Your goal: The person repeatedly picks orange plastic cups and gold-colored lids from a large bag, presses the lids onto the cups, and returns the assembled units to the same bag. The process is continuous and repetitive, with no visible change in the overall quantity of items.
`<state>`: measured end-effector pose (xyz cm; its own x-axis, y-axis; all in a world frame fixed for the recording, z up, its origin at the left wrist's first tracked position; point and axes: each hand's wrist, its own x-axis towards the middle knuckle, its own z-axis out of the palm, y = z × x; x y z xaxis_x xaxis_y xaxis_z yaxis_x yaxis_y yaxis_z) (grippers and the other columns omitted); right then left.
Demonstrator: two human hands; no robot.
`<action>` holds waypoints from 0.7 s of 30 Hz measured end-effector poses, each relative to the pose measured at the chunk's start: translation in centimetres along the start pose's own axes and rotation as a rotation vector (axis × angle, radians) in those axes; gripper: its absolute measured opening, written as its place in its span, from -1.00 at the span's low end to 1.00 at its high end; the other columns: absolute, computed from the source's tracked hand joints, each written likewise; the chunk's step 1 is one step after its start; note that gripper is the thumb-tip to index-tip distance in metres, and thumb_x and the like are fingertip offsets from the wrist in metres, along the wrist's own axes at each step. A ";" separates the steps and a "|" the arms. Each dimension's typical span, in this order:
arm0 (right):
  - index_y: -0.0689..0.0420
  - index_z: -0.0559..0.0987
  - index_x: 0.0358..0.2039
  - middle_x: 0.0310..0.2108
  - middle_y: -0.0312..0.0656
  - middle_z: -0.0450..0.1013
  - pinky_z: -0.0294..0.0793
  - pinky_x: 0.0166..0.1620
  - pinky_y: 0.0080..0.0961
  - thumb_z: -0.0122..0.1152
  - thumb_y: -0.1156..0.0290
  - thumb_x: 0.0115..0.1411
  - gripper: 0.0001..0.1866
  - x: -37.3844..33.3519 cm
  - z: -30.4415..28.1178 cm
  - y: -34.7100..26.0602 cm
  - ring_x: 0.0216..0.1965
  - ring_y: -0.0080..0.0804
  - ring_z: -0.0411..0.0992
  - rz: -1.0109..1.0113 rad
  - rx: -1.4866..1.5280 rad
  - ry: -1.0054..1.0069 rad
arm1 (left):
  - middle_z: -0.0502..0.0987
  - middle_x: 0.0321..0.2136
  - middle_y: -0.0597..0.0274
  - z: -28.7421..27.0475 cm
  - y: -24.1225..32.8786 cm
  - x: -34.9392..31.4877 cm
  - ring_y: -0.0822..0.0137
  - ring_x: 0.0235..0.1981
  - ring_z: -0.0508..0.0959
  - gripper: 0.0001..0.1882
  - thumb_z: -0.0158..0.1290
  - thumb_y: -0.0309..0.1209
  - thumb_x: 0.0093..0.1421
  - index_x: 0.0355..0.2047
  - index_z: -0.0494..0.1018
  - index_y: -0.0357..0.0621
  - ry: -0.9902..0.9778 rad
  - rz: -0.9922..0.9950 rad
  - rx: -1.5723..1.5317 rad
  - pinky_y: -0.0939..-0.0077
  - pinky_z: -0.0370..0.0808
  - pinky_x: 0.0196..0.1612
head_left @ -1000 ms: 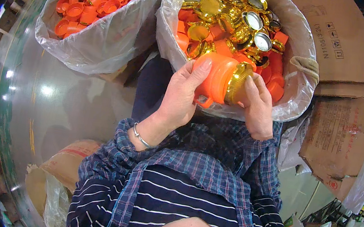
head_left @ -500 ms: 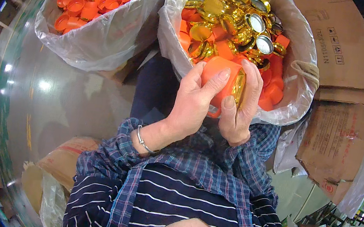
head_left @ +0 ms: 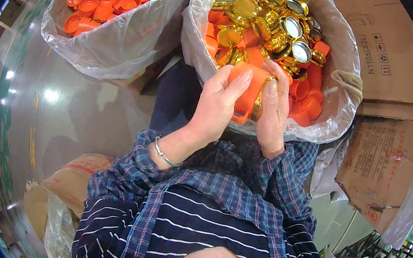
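Note:
Above the near rim of the middle bag, my left hand (head_left: 219,102) is closed around an orange plastic cup (head_left: 249,90), thumb across its side. The cup lies tilted sideways, and a small orange loop shows at its lower edge. A shiny gold lid (head_left: 258,104) sits at the cup's right end. My right hand (head_left: 275,107) presses against that gold end with its palm and thumb, hiding most of the lid. Beyond both hands, a bag-lined container (head_left: 343,102) holds many gold lids (head_left: 246,8) and loose orange cups (head_left: 311,103).
To the left stands another clear-bag-lined container (head_left: 122,55) with several orange cups (head_left: 104,10). Cardboard (head_left: 399,55) stands at the right, with a flattened carton (head_left: 379,167) below it. A brown glove-like cloth (head_left: 348,82) hangs on the middle bag's rim. A carton (head_left: 75,177) lies lower left.
My right hand has shifted from gripping the gold rim with thumb and fingers to pressing its palm on that end. The cup has moved slightly left.

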<state>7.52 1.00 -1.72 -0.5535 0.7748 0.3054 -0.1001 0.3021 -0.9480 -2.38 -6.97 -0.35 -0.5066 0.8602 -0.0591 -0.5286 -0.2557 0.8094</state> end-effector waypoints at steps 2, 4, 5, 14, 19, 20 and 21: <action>0.25 0.34 0.17 0.02 -0.18 0.38 0.29 0.15 -0.53 -0.10 0.25 0.46 -0.59 -0.2 -0.3 -0.4 0.07 -0.47 0.32 0.124 0.069 0.030 | 0.52 -0.07 0.19 -0.5 0.0 0.1 0.42 -0.06 0.54 -0.68 -0.05 -0.30 0.42 0.04 0.37 -0.27 -0.060 -0.063 -0.056 0.50 0.45 0.05; 0.26 0.38 0.13 -0.06 -0.24 0.41 0.33 0.07 -0.59 -0.09 0.23 0.46 -0.61 -0.2 -0.5 -0.8 -0.07 -0.55 0.36 0.153 0.106 0.056 | 0.53 -0.10 0.21 -0.7 -0.3 0.0 0.43 -0.08 0.54 -0.70 -0.05 -0.31 0.42 0.01 0.39 -0.28 -0.050 -0.049 -0.075 0.50 0.46 0.04; 0.27 0.38 0.13 -0.06 -0.24 0.41 0.33 0.07 -0.59 -0.08 0.24 0.46 -0.61 -0.2 -0.4 -0.9 -0.06 -0.55 0.35 0.179 0.116 0.091 | 0.54 -0.12 0.22 -0.7 -0.5 -0.1 0.44 -0.09 0.54 -0.71 -0.05 -0.31 0.42 0.00 0.40 -0.28 -0.096 0.008 -0.110 0.51 0.46 0.03; 0.29 0.40 0.12 0.03 0.06 0.39 0.33 0.15 -0.29 0.17 0.39 0.19 -0.51 -0.3 0.9 0.0 0.07 -0.11 0.37 -0.375 -0.455 0.193 | 0.54 -0.16 0.20 0.0 -0.4 0.9 0.46 -0.16 0.54 -0.71 -0.06 -0.31 0.41 -0.05 0.43 -0.31 0.071 -0.014 0.048 0.54 0.47 -0.04; 0.29 0.39 0.13 0.04 0.01 0.39 0.32 0.18 -0.28 0.18 0.39 0.18 -0.49 0.4 -0.4 0.1 0.09 -0.15 0.37 -0.345 -0.370 0.069 | 0.55 -0.14 0.20 -0.6 0.5 1.5 0.44 -0.11 0.55 -0.68 0.03 -0.27 0.37 -0.04 0.42 -0.30 -0.056 -0.077 -0.076 0.51 0.48 0.00; 0.31 0.41 0.11 0.01 -0.06 0.42 0.33 0.16 -0.36 0.05 0.34 0.32 -0.59 0.4 -0.5 -0.1 0.06 -0.31 0.37 -0.075 -0.022 0.062 | 0.54 -0.14 0.20 -0.7 0.5 1.2 0.44 -0.12 0.55 -0.69 0.06 -0.28 0.35 -0.06 0.42 -0.29 -0.091 -0.059 -0.005 0.52 0.49 -0.02; 0.33 0.47 0.03 -0.05 -0.12 0.47 0.36 0.12 -0.45 -0.09 0.27 0.42 -0.61 0.8 -0.8 -0.4 0.01 -0.43 0.40 0.017 0.090 0.064 | 0.54 -0.15 0.20 -0.8 0.6 0.8 0.44 -0.13 0.54 -0.70 0.08 -0.29 0.34 -0.08 0.43 -0.28 -0.099 -0.087 0.090 0.52 0.49 -0.04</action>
<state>7.83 1.96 -1.05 -0.5023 0.8141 0.2915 -0.1668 0.2396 -0.9564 -3.62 -6.73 -0.40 -0.3891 0.9179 -0.0773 -0.5020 -0.1410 0.8533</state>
